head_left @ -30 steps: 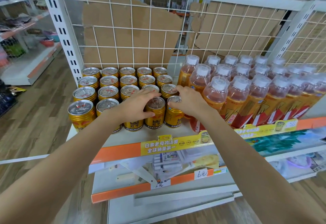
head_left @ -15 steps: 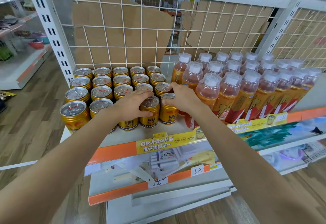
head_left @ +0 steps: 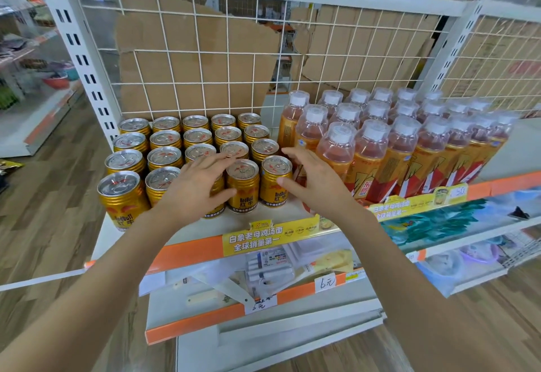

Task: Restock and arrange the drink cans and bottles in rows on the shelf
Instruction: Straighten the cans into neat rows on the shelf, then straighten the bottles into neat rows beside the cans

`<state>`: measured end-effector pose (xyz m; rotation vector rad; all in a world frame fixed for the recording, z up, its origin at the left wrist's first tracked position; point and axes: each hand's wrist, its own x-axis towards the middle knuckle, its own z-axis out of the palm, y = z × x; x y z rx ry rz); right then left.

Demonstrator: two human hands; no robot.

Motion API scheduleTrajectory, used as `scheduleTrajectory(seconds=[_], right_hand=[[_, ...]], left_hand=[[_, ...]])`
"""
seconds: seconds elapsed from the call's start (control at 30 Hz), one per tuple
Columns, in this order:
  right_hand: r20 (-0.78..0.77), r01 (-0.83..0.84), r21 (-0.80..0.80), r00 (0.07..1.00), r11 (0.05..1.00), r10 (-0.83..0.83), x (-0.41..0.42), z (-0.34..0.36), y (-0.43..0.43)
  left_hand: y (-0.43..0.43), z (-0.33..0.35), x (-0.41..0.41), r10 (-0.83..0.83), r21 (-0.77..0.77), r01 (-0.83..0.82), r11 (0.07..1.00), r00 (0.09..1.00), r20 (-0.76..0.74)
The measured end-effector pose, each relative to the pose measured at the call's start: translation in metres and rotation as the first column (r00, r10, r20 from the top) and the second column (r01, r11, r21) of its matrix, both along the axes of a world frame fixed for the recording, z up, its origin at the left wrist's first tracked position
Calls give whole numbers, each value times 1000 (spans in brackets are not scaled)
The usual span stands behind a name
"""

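Gold Red Bull cans stand in several rows on the left of the white shelf. Orange drink bottles with white caps fill the right side in rows. My left hand lies over a front-row can with its fingers spread and relaxed. Its thumb is beside the neighbouring front can. My right hand is held flat between the cans and the bottles, fingers straight. Its thumb touches the rightmost front can.
A white wire grid with cardboard behind it backs the shelf. A slotted white post stands at the left end. A lower shelf holds packets and price tags. More shelving stands far left across the wooden floor.
Both hands have loosened from the front-row cans: the curled fingers have straightened and drawn back a little. The two right-hand front cans now stand uncovered in line.
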<state>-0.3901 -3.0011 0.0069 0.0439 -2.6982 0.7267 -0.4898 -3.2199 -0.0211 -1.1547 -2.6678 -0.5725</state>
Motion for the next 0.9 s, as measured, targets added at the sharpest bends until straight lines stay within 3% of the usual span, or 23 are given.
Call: scheduleTrajectory(seconds=[0.23,0.57,0.9], right_hand=[[-115,14,26,993,1000,-11,66,5,32],[-128,124,120,986,985,-109,144,-9,95],[-155,207,110,970,972,-189,213,-25,156]], left_hand=[[-46,11,53,152,190,-141,972,987,-43],[-26,28,130,277,108,-272,956,960,-44],[51,16,174,183,79,-179,981,982,-42]])
